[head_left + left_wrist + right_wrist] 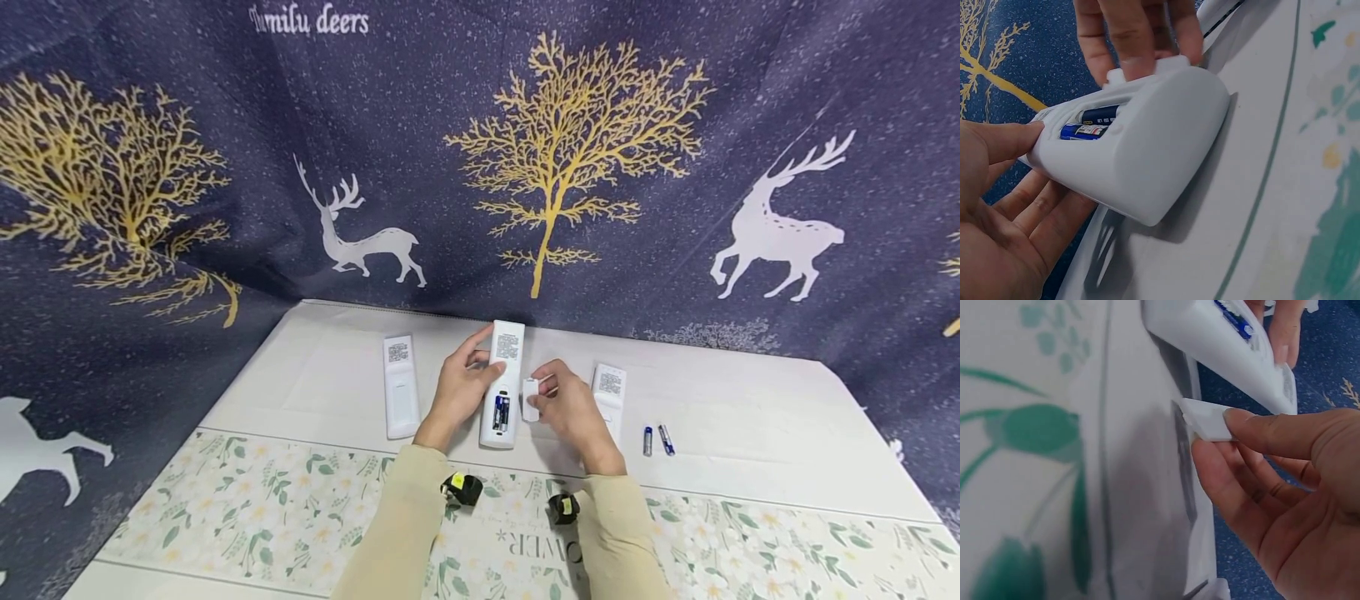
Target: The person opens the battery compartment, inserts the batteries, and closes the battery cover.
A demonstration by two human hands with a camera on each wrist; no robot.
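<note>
My left hand (461, 385) grips a white remote control (507, 346) by its side, thumb across its back. The remote's back faces up, with its battery compartment uncovered and two blue batteries (501, 412) lying inside. In the left wrist view the same batteries (1088, 124) show between the compartment walls. Just right of the remote, my right hand (567, 408) pinches a small white battery cover (531, 400) between thumb and fingers. The right wrist view shows this cover (1209, 419) held apart from the remote.
A second white remote (401, 387) lies back up at the left, its cover on. Another remote (610, 387) lies at the right, partly behind my right hand. Two loose batteries (648, 441) rest farther right. A dark patterned cloth (465, 275) hangs along the table's back edge.
</note>
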